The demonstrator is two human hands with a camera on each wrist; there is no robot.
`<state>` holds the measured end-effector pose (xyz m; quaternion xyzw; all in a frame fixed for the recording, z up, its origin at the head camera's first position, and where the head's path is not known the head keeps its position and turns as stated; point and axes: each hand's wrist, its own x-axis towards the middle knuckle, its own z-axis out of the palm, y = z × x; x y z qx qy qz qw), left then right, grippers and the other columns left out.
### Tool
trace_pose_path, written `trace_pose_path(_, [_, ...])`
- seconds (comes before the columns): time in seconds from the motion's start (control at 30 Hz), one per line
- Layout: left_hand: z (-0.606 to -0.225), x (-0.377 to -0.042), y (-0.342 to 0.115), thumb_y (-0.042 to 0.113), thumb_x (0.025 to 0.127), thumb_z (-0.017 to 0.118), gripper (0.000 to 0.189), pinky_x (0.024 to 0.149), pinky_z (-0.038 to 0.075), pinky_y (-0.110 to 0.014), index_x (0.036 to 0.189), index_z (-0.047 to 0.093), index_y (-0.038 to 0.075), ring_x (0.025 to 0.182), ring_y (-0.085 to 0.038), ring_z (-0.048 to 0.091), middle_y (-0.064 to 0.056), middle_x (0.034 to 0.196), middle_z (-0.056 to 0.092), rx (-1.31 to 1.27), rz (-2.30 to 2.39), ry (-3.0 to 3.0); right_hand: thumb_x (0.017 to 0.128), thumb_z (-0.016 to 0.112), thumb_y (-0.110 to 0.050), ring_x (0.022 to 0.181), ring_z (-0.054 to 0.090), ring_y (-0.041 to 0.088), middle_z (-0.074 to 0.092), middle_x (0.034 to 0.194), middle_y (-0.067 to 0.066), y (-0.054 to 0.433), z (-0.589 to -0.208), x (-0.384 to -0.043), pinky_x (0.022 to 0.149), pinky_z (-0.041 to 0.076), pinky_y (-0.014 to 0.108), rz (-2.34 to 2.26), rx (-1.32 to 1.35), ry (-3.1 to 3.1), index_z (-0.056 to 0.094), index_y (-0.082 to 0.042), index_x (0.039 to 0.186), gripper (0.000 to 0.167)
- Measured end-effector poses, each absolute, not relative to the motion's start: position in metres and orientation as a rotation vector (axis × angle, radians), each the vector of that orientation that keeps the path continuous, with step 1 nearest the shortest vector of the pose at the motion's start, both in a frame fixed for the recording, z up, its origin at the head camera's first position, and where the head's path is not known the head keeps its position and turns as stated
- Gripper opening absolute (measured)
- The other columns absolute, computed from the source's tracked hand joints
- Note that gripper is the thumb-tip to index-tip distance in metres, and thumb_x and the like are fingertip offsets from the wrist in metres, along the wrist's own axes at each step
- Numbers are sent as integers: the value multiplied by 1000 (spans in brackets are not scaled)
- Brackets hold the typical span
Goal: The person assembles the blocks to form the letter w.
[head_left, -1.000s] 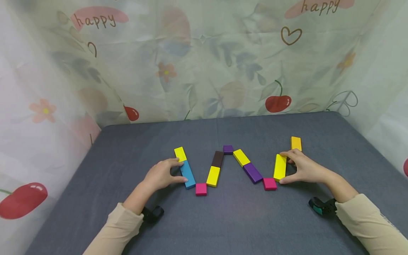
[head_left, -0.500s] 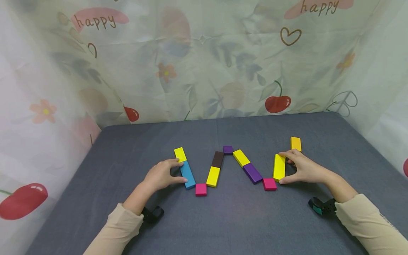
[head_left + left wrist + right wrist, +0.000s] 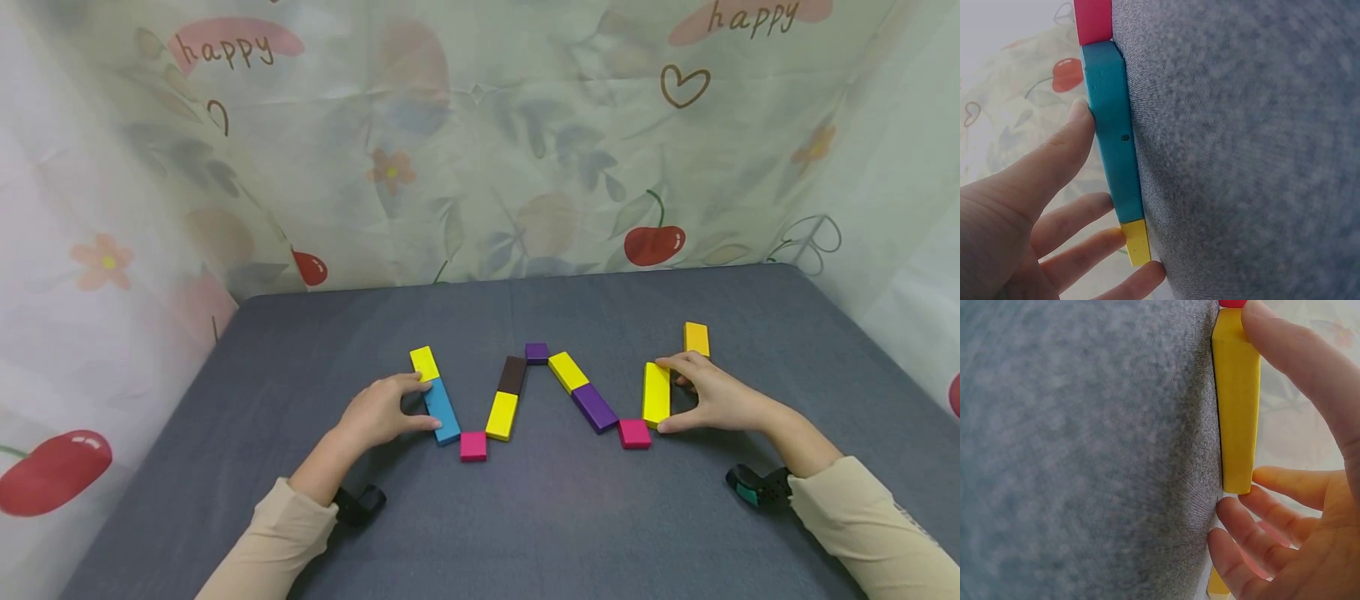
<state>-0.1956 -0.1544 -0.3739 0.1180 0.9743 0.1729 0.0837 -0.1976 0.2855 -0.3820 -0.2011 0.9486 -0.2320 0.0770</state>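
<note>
In the head view, my left hand [image 3: 380,410] touches a blue block [image 3: 442,411] with its thumb and fingertips; in the left wrist view the fingers are loosely extended along its side. A short yellow block [image 3: 1138,242] joins the blue block's far end. My right hand [image 3: 716,398] pinches a longer yellow block [image 3: 657,393] lengthwise, thumb at the near end and fingertips at the far end. That block lies flat, its near end beside a pink square block [image 3: 635,434]. An orange-yellow block [image 3: 697,337] lies behind the right hand, partly covered by it.
Between my hands a zigzag of blocks runs across the grey cloth [image 3: 555,517]: a pink block [image 3: 473,447], yellow block [image 3: 502,416], brown block [image 3: 512,375], small purple block [image 3: 536,353], yellow block [image 3: 567,372] and purple block [image 3: 595,407]. A printed curtain [image 3: 480,167] stands behind.
The yellow block in my right hand has turned very slightly and shifted a touch to the left. My left hand and the other blocks stay where they were.
</note>
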Motion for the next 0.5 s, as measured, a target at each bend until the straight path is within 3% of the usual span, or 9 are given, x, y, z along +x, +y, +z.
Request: trace_pose_path(0.5, [-373,-196,-154,40,75,76,65,103,41,-52,129,57,11,130,-32,46,-11,140,50,353,512,2907,69,79,-42,106,53,36,41,125,25,284,-380,-198,88,48,50,-697,-601,2836,38,7,135,92])
